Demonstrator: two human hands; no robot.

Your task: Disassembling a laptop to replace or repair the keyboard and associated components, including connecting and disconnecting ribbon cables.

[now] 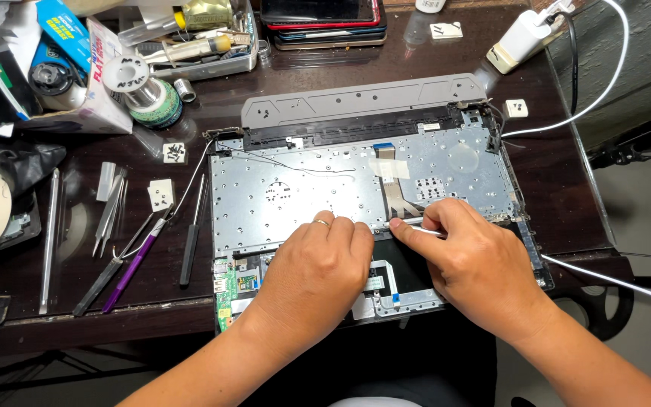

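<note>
Right hand [484, 264] pinches a thin metal tool [425, 231], tip at the lower edge of the opened laptop's metal plate [288, 196]. Left hand [318, 260] rests flat, empty, pinning the laptop [356, 203] on the desk [62, 301]. Screwdrivers [190, 241] lie left, within reach.

The scene is lit evenly and fairly brightly from above, with no hard shadows cast. Soft, short shadows are seen beneath the left hand [318, 267] and the right hand [472, 264] where they rest on the opened laptop chassis [295, 188]. A pale sheen is thrown back by the metal plate of the chassis, and diffuse reflections are carried by the dark glossy table [559, 196], most plainly near its far edge. The centre is rendered sharply; fine screws and holes can be made out. Slight bending of straight lines is noticed toward the edges, and the near forearms are softened a little.
</note>
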